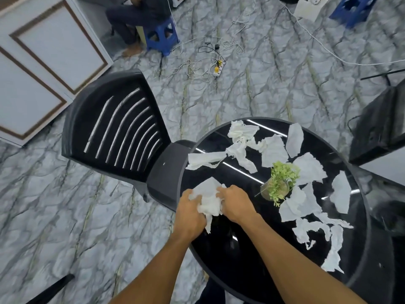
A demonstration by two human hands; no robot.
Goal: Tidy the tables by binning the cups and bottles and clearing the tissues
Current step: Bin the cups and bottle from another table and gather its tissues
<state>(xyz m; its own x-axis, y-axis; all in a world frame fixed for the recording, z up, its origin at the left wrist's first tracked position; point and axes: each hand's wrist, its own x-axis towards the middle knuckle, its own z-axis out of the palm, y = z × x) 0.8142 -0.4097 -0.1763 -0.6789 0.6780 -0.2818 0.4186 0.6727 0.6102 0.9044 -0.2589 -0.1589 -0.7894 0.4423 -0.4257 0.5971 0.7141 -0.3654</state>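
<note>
A round black glossy table (pixel 230 255) carries several torn white tissues (pixel 274 150) spread over its far and right side. At the table's left edge, my left hand (pixel 190 212) and my right hand (pixel 235 202) both grip one crumpled wad of white tissue (pixel 209 199) between them. A long torn strip of tissue (pixel 206 160) lies just beyond my hands. More ragged tissue pieces (pixel 315 229) lie at the right. No cup or bottle shows in this view.
A small green plant in a glass pot (pixel 280 183) stands mid-table among the tissues. A black slatted chair (pixel 114 132) sits against the table's left side. Cables and a power strip (pixel 217 69) lie on the marble floor; a seated person on a blue stool (pixel 162 36) is far back.
</note>
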